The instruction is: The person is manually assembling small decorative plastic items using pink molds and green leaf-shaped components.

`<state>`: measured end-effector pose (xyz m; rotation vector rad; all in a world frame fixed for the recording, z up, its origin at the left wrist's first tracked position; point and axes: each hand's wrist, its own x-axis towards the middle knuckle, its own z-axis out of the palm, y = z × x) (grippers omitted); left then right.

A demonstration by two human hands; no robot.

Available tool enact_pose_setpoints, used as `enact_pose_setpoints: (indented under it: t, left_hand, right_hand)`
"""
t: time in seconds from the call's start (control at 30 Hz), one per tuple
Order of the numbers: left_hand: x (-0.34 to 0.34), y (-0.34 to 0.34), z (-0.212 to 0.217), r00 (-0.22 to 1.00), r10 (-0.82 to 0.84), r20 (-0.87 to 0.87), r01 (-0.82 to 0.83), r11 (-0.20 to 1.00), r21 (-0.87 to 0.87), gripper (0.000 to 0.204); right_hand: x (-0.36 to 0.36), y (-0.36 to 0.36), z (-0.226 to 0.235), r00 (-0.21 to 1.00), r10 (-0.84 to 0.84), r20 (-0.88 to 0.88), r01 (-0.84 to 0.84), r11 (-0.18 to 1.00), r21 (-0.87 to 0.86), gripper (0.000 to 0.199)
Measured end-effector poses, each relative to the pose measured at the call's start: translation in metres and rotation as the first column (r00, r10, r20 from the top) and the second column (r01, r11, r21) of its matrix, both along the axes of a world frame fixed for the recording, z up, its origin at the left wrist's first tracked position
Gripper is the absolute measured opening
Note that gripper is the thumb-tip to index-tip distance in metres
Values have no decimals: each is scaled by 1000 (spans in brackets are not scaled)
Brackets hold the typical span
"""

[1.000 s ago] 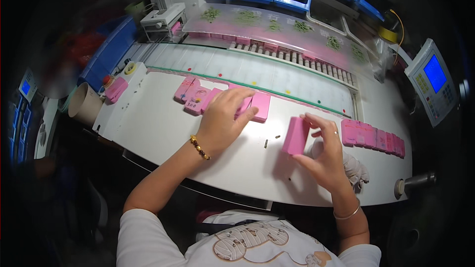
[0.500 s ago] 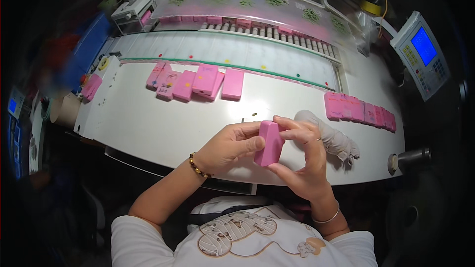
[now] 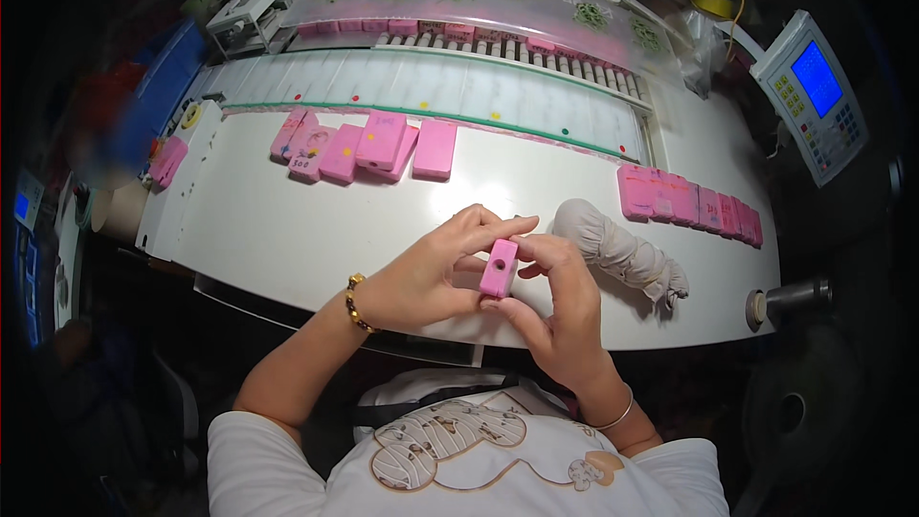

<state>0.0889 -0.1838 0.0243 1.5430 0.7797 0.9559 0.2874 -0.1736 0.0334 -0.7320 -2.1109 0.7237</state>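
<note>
White table (image 3: 287, 249) stretches before the person, and along its far side runs a pale strip (image 3: 402, 86) with coloured dots. At the left, a ledge (image 3: 170, 222) carries a roll of yellow tape (image 3: 191, 116). Next comes a cluster of pink blocks (image 3: 338, 153); one of them rests on top of another, and the rightmost one lies flat just beside.

Closer to the person I see the left hand (image 3: 421, 278), with beads (image 3: 357, 303) on its wrist. It is bent around the left side of the held block (image 3: 498, 270), gripping it. This block is above the table edge, between both hands, and its narrow end shows a dark round hole. From the other side the right hand (image 3: 560, 311) pinches it between thumb and fingers.

Further right lies a grey cloth bundle (image 3: 617, 254), then a row of pink blocks (image 3: 689, 206), and lastly a display (image 3: 814, 91) with blue screen.
</note>
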Motion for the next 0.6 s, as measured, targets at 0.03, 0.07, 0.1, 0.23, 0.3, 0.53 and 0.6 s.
enact_pose_setpoints:
  t: [0.03,0.07,0.1,0.23,0.3,0.53,0.6]
  left_hand:
    - [-3,2,2,1000,-2,0,2,1000,-1,84]
    - [-5,3,5,999,-15,-28,15,1000,-4,82]
    - [-6,4,6,998,-30,-56,29,1000,-7,81]
    - [2,3,-1,997,57,-44,-55,998,35,77]
    - [11,1,-11,957,233,172,-210,967,-143,72]
    - [34,2,-13,839,422,345,-444,896,-15,61]
    - [43,5,-4,654,510,559,-407,860,-308,45]
  right_hand:
    - [0,-1,-2,1000,-2,0,2,1000,-1,53]
    - [0,-3,-4,999,-41,35,38,997,73,51]
    - [1,-3,-6,994,-83,68,72,986,148,50]
    - [1,-1,-6,984,-143,103,116,964,239,44]
    - [4,4,-6,974,-224,-43,218,969,-118,39]
    - [-1,22,1,836,-269,-478,-74,808,-585,48]
    - [-5,20,0,859,-246,-450,-45,838,-545,47]
